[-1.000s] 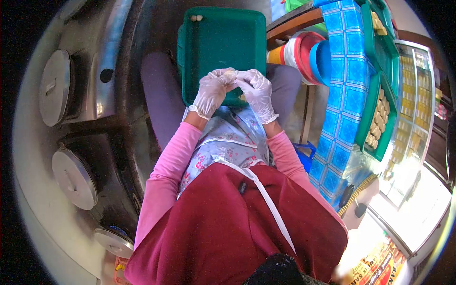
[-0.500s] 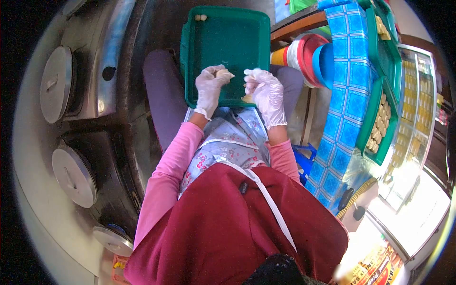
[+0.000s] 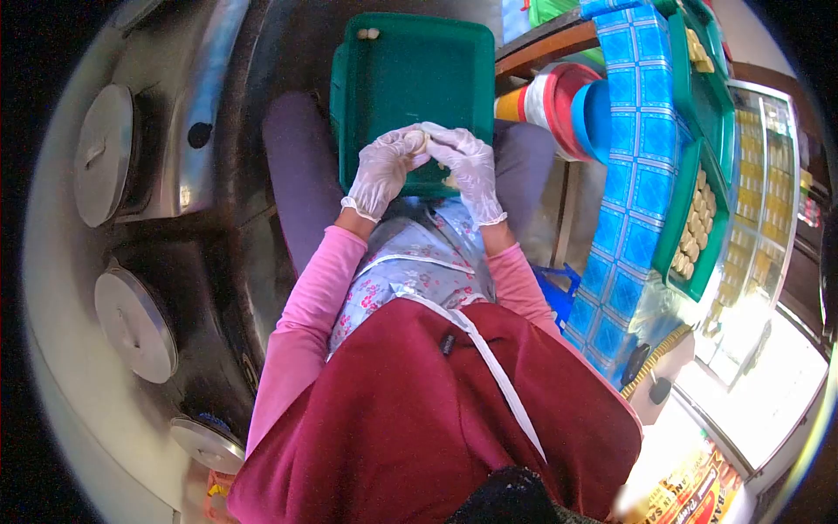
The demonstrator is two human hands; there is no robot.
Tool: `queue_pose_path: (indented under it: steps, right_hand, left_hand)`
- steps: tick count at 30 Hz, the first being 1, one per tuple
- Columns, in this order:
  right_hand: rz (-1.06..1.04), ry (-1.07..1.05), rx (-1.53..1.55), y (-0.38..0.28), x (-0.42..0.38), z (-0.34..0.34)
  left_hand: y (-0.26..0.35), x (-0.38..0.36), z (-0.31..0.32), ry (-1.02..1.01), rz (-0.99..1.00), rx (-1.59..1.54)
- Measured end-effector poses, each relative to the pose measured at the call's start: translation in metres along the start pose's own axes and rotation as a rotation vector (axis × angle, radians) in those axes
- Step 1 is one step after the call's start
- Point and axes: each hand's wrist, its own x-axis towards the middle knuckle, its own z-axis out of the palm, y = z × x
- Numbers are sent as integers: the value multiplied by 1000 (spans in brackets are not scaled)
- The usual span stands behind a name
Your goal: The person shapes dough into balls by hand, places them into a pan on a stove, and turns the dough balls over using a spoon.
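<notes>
My left hand [image 3: 384, 170], in a thin white glove, is closed around a small pale piece of dough [image 3: 418, 140]. My gloved right hand [image 3: 466, 164] meets it from the other side, its thumb and fingers pinched at the same dough. Both hands are over the near part of a green tray [image 3: 419, 74] resting on my lap. Two small pale dough balls [image 3: 368, 34] sit side by side in the tray's far left corner. A pale lump of dough [image 3: 450, 182] shows partly behind my right hand, near the tray's close edge.
To the right, a table with a blue checked cloth [image 3: 642, 113] bears a green tray [image 3: 670, 249] with rows of pale dough pieces. Stacked coloured basins [image 3: 572, 109] stand beside my right knee. Round metal lids [image 3: 105, 157] line the left, and a glass cabinet [image 3: 759, 201] stands far right.
My hands have come together from apart, the right moving left and the left slightly right. The fingers of my right hand now touch the dough in my left hand.
</notes>
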Motion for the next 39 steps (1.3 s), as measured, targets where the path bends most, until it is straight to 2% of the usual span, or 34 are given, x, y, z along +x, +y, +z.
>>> queue_pose_path:
  steps: [3,5,8,11,14,17,18,20,22,23,24,25,26,27,28,29,30,31,34,36,37,38,39]
  right_hand:
    - [-1,9,196,12,2,1]
    - [218,25,387,20,5,2]
    - [422,-24,667,39,17,2]
    - [387,-79,607,45,22,-2]
    - [410,-38,590,28,14,1]
    - [408,94,844,24,8,13]
    - [367,105,594,22,3,16]
    - [115,138,344,23,-7,27]
    - [-60,145,101,1,-19,34]
    - [-159,76,2,2,-19,34]
    - [-258,6,-97,3,-20,33]
    - [-354,-66,-196,5,-23,33]
    - [-97,-33,137,5,-27,43]
    - [-83,11,358,4,-23,50]
    - [-71,55,578,-1,-11,54]
    - [-57,100,798,-9,0,55]
    - [-16,138,854,-17,11,51]
    - [-35,201,805,-20,19,48]
    - [-122,200,607,-24,31,39]
    - [-188,182,465,-28,26,35]
    - [-255,270,404,-29,20,33]
    - [-303,300,116,-29,14,25]
    - [-151,289,287,-29,6,25]
  left_hand:
    - [0,-1,5,-23,9,107]
    - [12,-15,22,41,58,245]
    - [21,-23,29,-7,150,425]
    - [22,-23,30,-1,160,493]
    - [16,-19,26,13,144,280]
    - [13,-15,26,24,113,239]
    - [11,-16,26,10,123,233]
    - [9,-18,29,-23,144,225]
    - [6,-13,28,-52,140,-46]
    - [5,-11,28,-68,138,-183]
    - [10,-12,22,-172,79,-267]
    - [6,-10,24,-93,88,-287]
    - [-1,-6,31,-14,98,-306]
    - [-8,-2,38,63,110,-324]
    - [-3,-15,61,46,186,-117]
    - [-7,-15,59,-77,226,-7]
    - [-13,-15,59,-103,259,1]
    - [-15,-18,64,-131,293,10]
    - [-6,-22,57,-120,342,92]
    - [-1,-23,58,-118,344,-54]
    - [4,-23,58,-113,353,-128]
    - [7,-22,56,-91,343,-184]
    - [7,-19,52,-104,350,-173]
